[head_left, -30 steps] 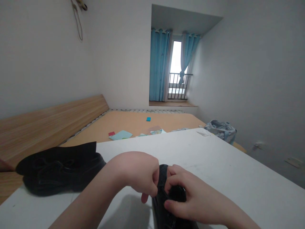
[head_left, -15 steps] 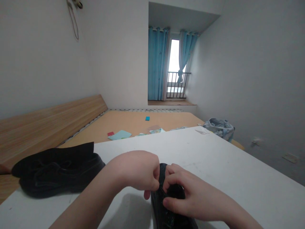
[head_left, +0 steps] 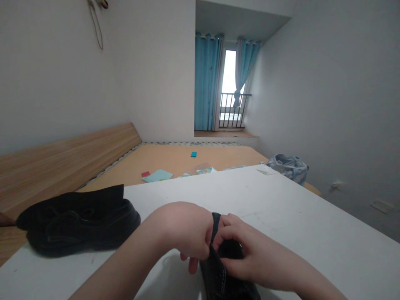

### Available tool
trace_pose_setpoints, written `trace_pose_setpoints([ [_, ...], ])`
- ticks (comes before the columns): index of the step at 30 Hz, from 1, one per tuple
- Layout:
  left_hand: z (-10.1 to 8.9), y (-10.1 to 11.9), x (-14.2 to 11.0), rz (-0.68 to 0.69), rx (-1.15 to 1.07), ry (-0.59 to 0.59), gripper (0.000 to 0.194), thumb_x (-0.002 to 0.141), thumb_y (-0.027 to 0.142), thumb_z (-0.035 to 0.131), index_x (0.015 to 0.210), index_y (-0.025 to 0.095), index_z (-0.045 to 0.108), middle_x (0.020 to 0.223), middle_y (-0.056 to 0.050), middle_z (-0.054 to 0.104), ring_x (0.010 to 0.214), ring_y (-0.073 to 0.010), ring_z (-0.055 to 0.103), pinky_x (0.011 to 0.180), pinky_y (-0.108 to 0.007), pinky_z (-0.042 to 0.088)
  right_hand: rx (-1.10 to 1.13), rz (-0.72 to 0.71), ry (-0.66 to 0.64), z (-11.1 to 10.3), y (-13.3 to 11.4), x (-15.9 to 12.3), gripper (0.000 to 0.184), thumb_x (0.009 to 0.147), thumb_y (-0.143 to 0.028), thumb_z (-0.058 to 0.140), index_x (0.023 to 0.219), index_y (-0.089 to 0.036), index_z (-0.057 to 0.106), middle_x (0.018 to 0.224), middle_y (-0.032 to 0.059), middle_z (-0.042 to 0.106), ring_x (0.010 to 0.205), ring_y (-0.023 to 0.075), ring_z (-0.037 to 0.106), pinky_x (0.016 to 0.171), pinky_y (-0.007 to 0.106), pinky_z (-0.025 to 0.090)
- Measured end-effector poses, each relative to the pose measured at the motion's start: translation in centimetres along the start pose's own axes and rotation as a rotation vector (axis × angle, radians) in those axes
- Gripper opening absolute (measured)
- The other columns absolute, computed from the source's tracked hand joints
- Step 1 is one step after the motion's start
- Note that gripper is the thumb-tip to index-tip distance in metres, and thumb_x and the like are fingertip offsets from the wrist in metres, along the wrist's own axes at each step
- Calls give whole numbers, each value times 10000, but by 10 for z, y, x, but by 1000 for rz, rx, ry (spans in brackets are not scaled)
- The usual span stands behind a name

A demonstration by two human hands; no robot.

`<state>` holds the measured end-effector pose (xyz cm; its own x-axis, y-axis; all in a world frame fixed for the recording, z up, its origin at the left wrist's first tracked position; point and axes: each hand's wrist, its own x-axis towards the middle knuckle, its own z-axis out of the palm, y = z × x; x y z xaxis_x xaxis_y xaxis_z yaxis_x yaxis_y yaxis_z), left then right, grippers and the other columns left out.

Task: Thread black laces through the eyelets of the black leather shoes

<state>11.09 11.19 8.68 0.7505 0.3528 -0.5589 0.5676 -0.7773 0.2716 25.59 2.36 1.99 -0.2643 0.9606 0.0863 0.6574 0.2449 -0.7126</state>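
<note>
A black leather shoe (head_left: pixel 223 277) stands on the white table (head_left: pixel 281 216) right in front of me, its lower part cut off by the frame edge. My left hand (head_left: pixel 184 231) is closed in a pinch on the shoe's left upper edge. My right hand (head_left: pixel 246 254) curls its fingers over the shoe's opening from the right and grips it. The two hands touch each other above the shoe. A second black shoe (head_left: pixel 78 223) lies on its side at the table's left end, well apart from both hands.
Beyond the table lies a bare wooden bed platform (head_left: pixel 175 160) with coloured paper sheets (head_left: pixel 158 176) and a small blue block (head_left: pixel 194 154). A light blue bag (head_left: pixel 289 166) sits off the table's far right corner. Blue curtains (head_left: pixel 206 83) frame a balcony door.
My left hand has shifted slightly lower and to the right on the shoe's edge. The shoe has tilted a little. The right hand keeps its grip.
</note>
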Motion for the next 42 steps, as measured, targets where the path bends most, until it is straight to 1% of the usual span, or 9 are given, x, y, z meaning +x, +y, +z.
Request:
trace_pose_setpoints([
  [6,2,-2,1,8,7,15,211,652,158,449,490,163,585,589,-16,672,519,-126,572,420,-196,350,-51,-23,59,5,-4,4,163,693,-39,562,758,-188,575,896,27,569,902,185,500,774,289,399],
  [8,0,-5,-2,9,15,110,202,680,220,470,553,179,623,570,-1,650,495,-126,540,408,-211,318,3,-9,98,0,-3,4,132,741,-71,542,789,-192,565,867,18,566,839,167,506,735,276,398],
  [11,-4,-6,-5,59,29,343,259,756,346,465,641,197,644,565,8,615,491,-127,492,418,-233,279,186,48,184,-9,0,5,43,835,-204,512,826,-194,553,773,-1,557,712,146,492,627,253,380],
  [15,-9,-2,-5,176,-135,505,346,835,411,409,682,198,635,596,17,595,529,-116,483,447,-231,290,405,9,409,-15,5,9,183,846,-357,536,781,-187,552,705,-9,542,673,141,478,603,249,364],
  [20,-9,3,0,258,-429,561,214,815,338,473,834,220,650,728,23,671,636,-122,578,513,-207,363,477,-5,612,-18,10,10,366,780,-507,604,638,-194,477,586,-43,394,558,116,335,516,246,284],
  [24,-8,4,4,287,-524,605,161,791,291,498,852,204,620,736,16,688,634,-125,590,500,-203,356,663,-10,548,-18,9,9,386,863,-535,450,661,-207,434,591,-50,324,554,124,259,513,256,246],
  [28,-7,4,11,310,-562,683,134,799,295,497,836,201,586,751,17,695,647,-126,602,516,-209,362,923,-8,420,-15,6,9,237,867,-404,400,731,-215,442,641,-39,324,578,134,260,529,261,259],
  [34,-10,7,18,316,-483,883,148,783,323,558,768,221,665,766,20,684,725,-141,604,619,-239,420,802,-3,532,-9,8,10,240,896,-389,506,753,-197,490,631,-43,391,585,116,317,546,249,270],
  [42,-10,9,17,323,-488,867,126,774,288,576,776,218,680,750,39,678,715,-124,590,628,-241,419,951,15,509,-11,10,12,234,831,-367,619,724,-171,547,652,-23,472,595,108,357,548,228,292],
])
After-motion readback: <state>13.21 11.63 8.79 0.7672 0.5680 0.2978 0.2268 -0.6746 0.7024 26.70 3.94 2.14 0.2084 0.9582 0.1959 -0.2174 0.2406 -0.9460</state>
